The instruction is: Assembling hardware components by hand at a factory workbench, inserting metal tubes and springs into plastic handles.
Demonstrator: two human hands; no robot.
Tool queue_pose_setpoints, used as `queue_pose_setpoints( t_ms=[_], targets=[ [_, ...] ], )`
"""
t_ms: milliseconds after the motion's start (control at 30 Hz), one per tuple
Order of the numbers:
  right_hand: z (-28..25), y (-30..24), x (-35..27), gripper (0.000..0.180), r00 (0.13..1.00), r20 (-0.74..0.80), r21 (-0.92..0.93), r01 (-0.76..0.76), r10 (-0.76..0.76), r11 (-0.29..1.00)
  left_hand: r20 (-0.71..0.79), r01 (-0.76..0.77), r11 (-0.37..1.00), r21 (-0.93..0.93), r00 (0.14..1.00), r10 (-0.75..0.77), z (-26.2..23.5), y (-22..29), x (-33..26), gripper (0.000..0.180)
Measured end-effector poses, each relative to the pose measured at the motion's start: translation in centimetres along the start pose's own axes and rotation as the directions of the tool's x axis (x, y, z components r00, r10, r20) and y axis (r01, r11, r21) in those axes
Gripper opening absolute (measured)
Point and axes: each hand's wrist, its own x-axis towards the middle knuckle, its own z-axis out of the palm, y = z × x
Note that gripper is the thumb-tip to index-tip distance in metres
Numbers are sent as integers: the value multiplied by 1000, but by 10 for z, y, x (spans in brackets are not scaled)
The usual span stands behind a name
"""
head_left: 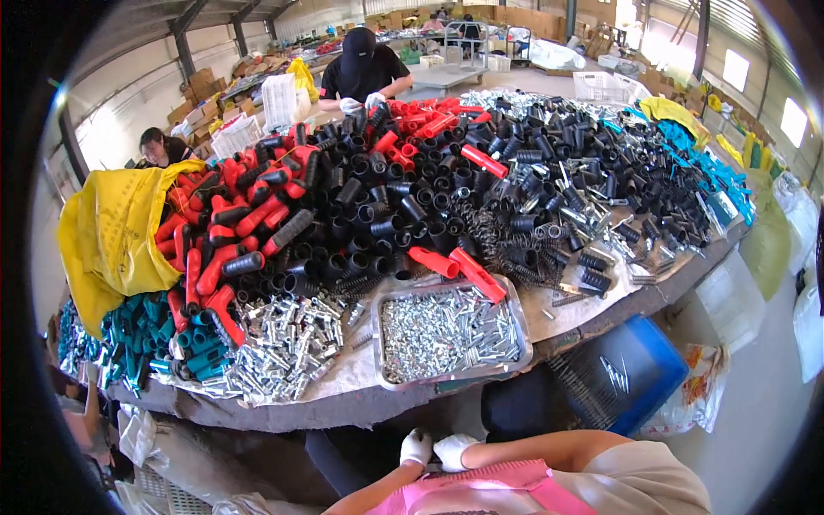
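Observation:
My left hand point(417, 447) and my right hand point(453, 451), both in white gloves, are close together over my lap, below the table edge. Their fingers look curled in. Whatever they may grip is hidden, though a little dark grey shows just under them. Nearest to them on the table is a metal tray point(390, 378) of small silver metal parts. Two loose red plastic parts, one an open half shell point(478, 275), lie at its far edge. Left of the tray is a heap of silver metal pins point(287, 348).
Black ribbed sleeves point(412, 206), red-and-black handles point(249, 219), teal handles point(142, 335) and dark springs point(489, 236) cover the table. A yellow sack point(116, 232) lies at left. A blue crate point(657, 369) stands below the table at right. Across the table sits a person point(360, 73) in black.

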Motion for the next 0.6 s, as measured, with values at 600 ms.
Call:
queue_pose_setpoints(
  t_ms=[600],
  targets=[
    [1,-2,0,32,1000,0,29,-24,24,999,-48,-69,990,-119,997,63,-8,10,-4,30]
  ],
)
